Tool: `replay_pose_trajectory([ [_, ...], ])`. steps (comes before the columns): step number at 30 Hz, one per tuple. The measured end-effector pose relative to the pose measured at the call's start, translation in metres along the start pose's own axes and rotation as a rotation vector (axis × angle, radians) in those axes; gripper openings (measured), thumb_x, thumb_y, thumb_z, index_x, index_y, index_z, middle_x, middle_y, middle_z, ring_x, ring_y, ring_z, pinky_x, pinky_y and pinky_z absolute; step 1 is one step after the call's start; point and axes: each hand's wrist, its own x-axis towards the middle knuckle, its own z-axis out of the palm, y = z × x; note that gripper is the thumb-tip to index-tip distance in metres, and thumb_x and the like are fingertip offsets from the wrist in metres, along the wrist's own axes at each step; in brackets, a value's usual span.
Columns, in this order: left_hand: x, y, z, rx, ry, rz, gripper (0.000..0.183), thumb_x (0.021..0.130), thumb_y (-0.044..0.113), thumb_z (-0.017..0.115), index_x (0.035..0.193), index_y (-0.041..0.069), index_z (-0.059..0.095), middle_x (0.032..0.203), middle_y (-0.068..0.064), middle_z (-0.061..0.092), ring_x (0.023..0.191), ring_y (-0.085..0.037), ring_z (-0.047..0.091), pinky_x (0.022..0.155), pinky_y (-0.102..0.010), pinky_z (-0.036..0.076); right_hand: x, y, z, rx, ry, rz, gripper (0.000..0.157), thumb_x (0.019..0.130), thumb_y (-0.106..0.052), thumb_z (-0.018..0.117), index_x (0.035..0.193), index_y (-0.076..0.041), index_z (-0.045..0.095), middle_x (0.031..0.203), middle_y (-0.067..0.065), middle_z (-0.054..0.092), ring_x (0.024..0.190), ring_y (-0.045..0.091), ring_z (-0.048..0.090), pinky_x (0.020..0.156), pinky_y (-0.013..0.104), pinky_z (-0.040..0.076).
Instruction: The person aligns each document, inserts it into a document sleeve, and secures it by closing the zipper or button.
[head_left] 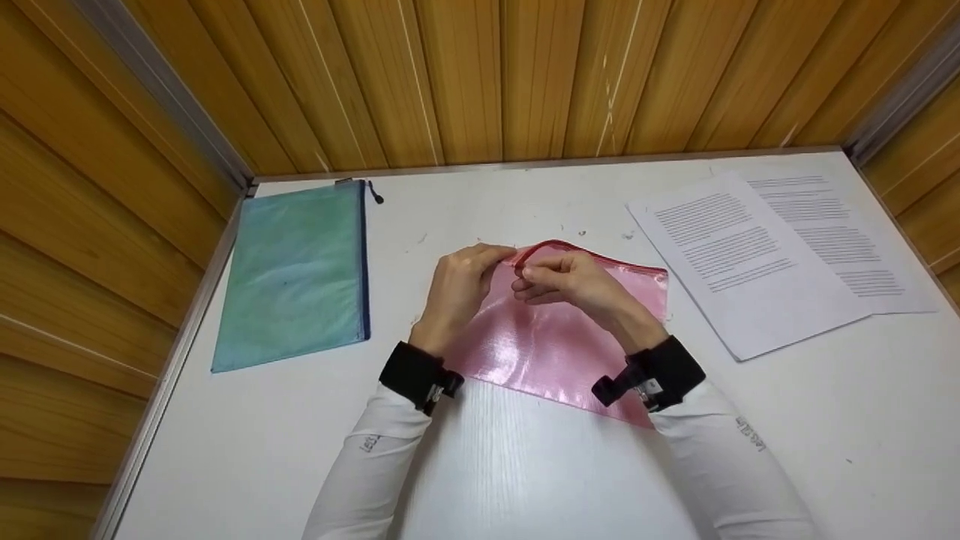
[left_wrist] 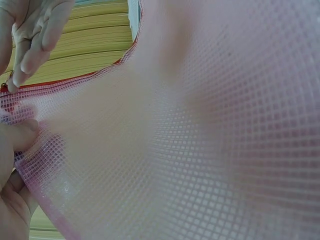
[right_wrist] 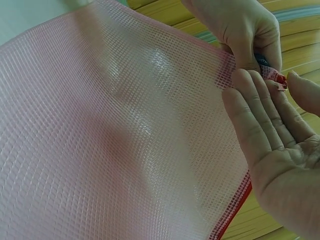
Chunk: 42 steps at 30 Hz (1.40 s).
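Observation:
A pink mesh zipper pouch (head_left: 517, 345) is held up between the two hands, its lower edge close over the white table. A red zipper (head_left: 619, 262) runs along its upper edge and bows upward in the middle. My left hand (head_left: 459, 289) grips the pouch's left corner, thumb on the mesh (left_wrist: 100, 150) and fingers behind it. Close beside it, my right hand (head_left: 581, 289) pinches the red zipper pull (right_wrist: 281, 79) between thumb and index finger, the other fingers stretched along the mesh. Part of the pull is hidden by the fingertips.
On the table's left lies a blue-green zipper pouch (head_left: 296, 270) with a dark zipper edge and a black pull (head_left: 377, 196). Two overlapping printed sheets (head_left: 765, 315) lie at the right. Wood-look panels (head_left: 465, 82) stand behind the table's far edge.

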Motion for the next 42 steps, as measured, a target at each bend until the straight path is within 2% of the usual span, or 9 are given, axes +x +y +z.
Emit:
replay_pose_trajectory([
  [6, -0.001, 0.003, -0.001, 0.01, -0.006, 0.002, 0.022, 0.094, -0.001, 0.062, 0.106, 0.008, 0.077, 0.099, -0.006, 0.078, 0.092, -0.019, 0.075, 0.084, -0.028, 0.059, 0.0, -0.003, 0.002, -0.017, 0.039, -0.026, 0.015, 0.092, -0.018, 0.071, 0.101, -0.006, 0.074, 0.085, 0.0, 0.077, 0.082, 0.017, 0.076, 0.084, 0.034, 0.061],
  [13, -0.003, 0.006, -0.003, 0.024, -0.033, -0.01, 0.02, 0.095, 0.003, 0.063, 0.11, 0.007, 0.075, 0.099, -0.007, 0.078, 0.092, -0.02, 0.075, 0.081, -0.027, 0.06, -0.003, -0.01, 0.005, -0.094, 0.074, -0.041, 0.02, 0.093, -0.02, 0.07, 0.103, -0.003, 0.073, 0.085, 0.0, 0.075, 0.085, 0.02, 0.075, 0.092, 0.043, 0.058],
  [20, -0.001, 0.012, -0.007, 0.105, -0.063, 0.017, 0.024, 0.094, 0.014, 0.067, 0.116, 0.006, 0.072, 0.097, -0.008, 0.077, 0.084, -0.022, 0.074, 0.075, -0.03, 0.06, -0.004, -0.011, 0.005, -0.103, 0.087, -0.037, 0.023, 0.093, -0.02, 0.069, 0.105, 0.0, 0.072, 0.085, 0.0, 0.076, 0.085, 0.02, 0.075, 0.087, 0.036, 0.06],
  [25, 0.001, 0.016, -0.008, 0.145, -0.09, 0.044, 0.021, 0.094, 0.016, 0.066, 0.111, 0.007, 0.075, 0.097, -0.007, 0.078, 0.085, -0.022, 0.074, 0.075, -0.031, 0.06, -0.005, -0.011, 0.004, -0.134, 0.089, -0.029, 0.025, 0.093, -0.022, 0.07, 0.105, 0.0, 0.072, 0.088, 0.001, 0.076, 0.086, 0.019, 0.075, 0.085, 0.033, 0.06],
  [29, 0.0, 0.018, -0.008, 0.159, -0.099, 0.052, 0.017, 0.095, 0.014, 0.065, 0.106, 0.008, 0.076, 0.098, -0.006, 0.078, 0.086, -0.022, 0.075, 0.075, -0.03, 0.061, -0.005, -0.01, 0.004, -0.159, 0.089, -0.037, 0.026, 0.094, -0.02, 0.069, 0.107, 0.002, 0.071, 0.09, 0.003, 0.076, 0.086, 0.018, 0.075, 0.089, 0.038, 0.059],
  [32, 0.0, 0.019, -0.009, 0.161, -0.096, 0.057, 0.017, 0.094, 0.014, 0.065, 0.105, 0.009, 0.077, 0.098, -0.006, 0.078, 0.085, -0.021, 0.076, 0.075, -0.03, 0.061, -0.005, -0.011, 0.004, -0.195, 0.104, -0.057, 0.026, 0.095, -0.017, 0.067, 0.109, 0.005, 0.071, 0.094, 0.01, 0.076, 0.086, 0.018, 0.075, 0.09, 0.041, 0.059],
  [37, 0.001, 0.019, -0.009, 0.131, -0.065, 0.068, 0.017, 0.094, 0.012, 0.065, 0.105, 0.008, 0.077, 0.098, -0.007, 0.079, 0.086, -0.021, 0.076, 0.076, -0.029, 0.06, -0.005, -0.014, 0.006, -0.285, 0.162, -0.122, 0.021, 0.095, -0.011, 0.065, 0.106, 0.005, 0.072, 0.099, 0.023, 0.074, 0.081, 0.011, 0.072, 0.083, 0.032, 0.061],
  [42, 0.0, 0.019, -0.01, 0.133, -0.043, 0.079, 0.017, 0.093, 0.012, 0.066, 0.106, 0.008, 0.077, 0.098, -0.007, 0.078, 0.085, -0.022, 0.076, 0.076, -0.028, 0.06, -0.005, -0.016, 0.008, -0.411, 0.223, -0.188, 0.016, 0.095, -0.011, 0.065, 0.1, -0.001, 0.076, 0.093, 0.021, 0.075, 0.079, 0.014, 0.07, 0.076, 0.023, 0.058],
])
